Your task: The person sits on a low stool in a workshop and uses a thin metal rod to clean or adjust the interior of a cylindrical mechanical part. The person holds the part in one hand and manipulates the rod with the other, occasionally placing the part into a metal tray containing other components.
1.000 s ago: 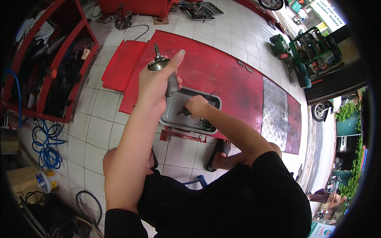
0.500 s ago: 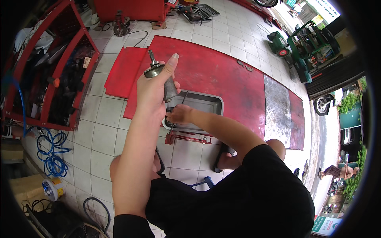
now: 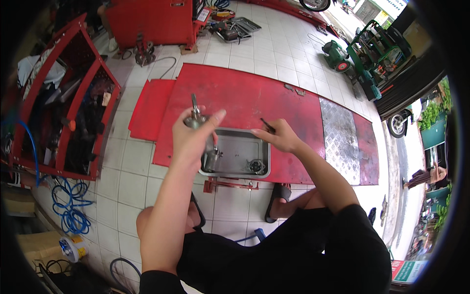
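My left hand grips a cylindrical metal motor, thumb stretched along it. Its shaft points up and away, while its lower end hangs over the left side of the metal tray. Above the tray's far right corner, my right hand is closed on a thin dark rod-like tool; its exact kind is not clear. A round, dark metal part lies in the tray's near right corner.
The tray rests on a red lift platform with a metal tread plate. A red tool cart stands left, near a coiled blue hose. Green machinery is far right. A blue stool is below me.
My right hand has lifted out of the tray and moved right with the dark tool, leaving the round part visible. My left hand with the motor sits lower in view, which has tilted.
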`<action>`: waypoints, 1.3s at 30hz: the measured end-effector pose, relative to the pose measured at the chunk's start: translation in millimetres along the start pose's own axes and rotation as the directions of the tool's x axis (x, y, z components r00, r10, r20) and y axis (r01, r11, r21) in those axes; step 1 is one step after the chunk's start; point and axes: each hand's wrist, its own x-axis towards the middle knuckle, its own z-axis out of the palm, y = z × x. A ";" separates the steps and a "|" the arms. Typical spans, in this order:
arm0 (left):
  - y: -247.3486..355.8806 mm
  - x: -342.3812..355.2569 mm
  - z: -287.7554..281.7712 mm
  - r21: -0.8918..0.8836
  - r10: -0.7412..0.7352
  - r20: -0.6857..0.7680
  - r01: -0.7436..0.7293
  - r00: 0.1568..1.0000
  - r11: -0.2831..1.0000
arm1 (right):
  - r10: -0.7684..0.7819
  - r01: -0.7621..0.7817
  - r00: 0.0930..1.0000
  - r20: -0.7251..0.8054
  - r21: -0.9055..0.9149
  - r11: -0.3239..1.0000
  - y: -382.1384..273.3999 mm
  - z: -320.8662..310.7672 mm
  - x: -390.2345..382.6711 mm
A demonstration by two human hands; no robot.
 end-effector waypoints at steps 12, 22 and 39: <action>-44.7 -27.5 41.2 0.572 0.498 0.619 -0.783 0.607 0.243 | -0.411 0.480 0.862 -0.296 0.221 0.849 -32.1 -2.0 -70.4; -62.7 -37.2 46.5 0.518 0.380 0.750 -0.838 0.541 0.171 | -0.435 0.492 0.862 -0.259 0.224 0.842 -17.4 18.4 -91.9; -62.1 -46.2 43.1 0.545 0.226 0.672 -0.677 0.706 0.495 | -0.384 0.458 0.877 -0.289 0.263 0.849 -32.5 20.2 -88.8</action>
